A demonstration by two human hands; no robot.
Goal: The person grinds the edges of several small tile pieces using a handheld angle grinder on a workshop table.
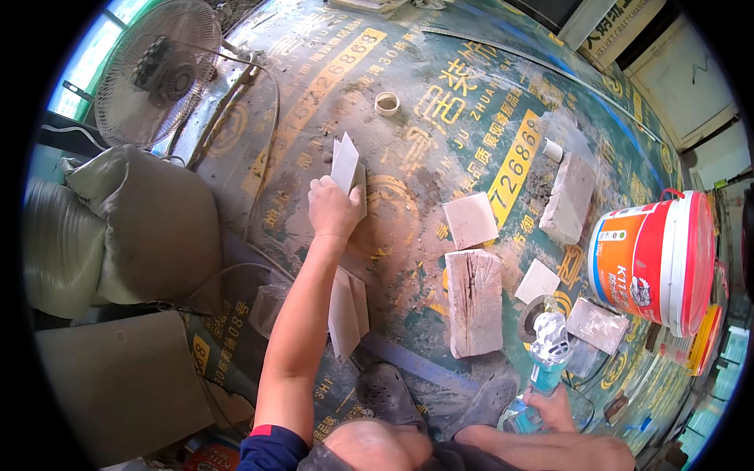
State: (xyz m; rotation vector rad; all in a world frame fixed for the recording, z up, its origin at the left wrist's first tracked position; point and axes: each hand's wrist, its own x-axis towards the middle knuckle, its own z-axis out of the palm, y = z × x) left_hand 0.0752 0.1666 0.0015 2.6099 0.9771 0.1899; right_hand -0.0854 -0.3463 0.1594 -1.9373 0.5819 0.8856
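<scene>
My left hand [336, 206] reaches forward over the dusty floor covering, fingers closed round a thin white tile [344, 163] that stands tilted on edge. Another tile piece [360, 192] shows just behind it, partly covered by the hand. At lower right, my right hand [551, 408] grips the teal body of an angle grinder [549, 365], its round disc [534, 316] pointing away from me. More pale tiles [348, 314] lean beside my left forearm. A square tile [471, 220] lies to the right of centre, and a smaller one [538, 281] near the disc.
Long pale blocks [475, 302] [567, 198] and a short one [598, 326] lie to the right, beside a red and orange bucket [640, 263]. At left are a fan [157, 74], a bulging sack [157, 228] and a cardboard box [118, 385]. Cables cross the floor; a tape roll [386, 104] lies ahead.
</scene>
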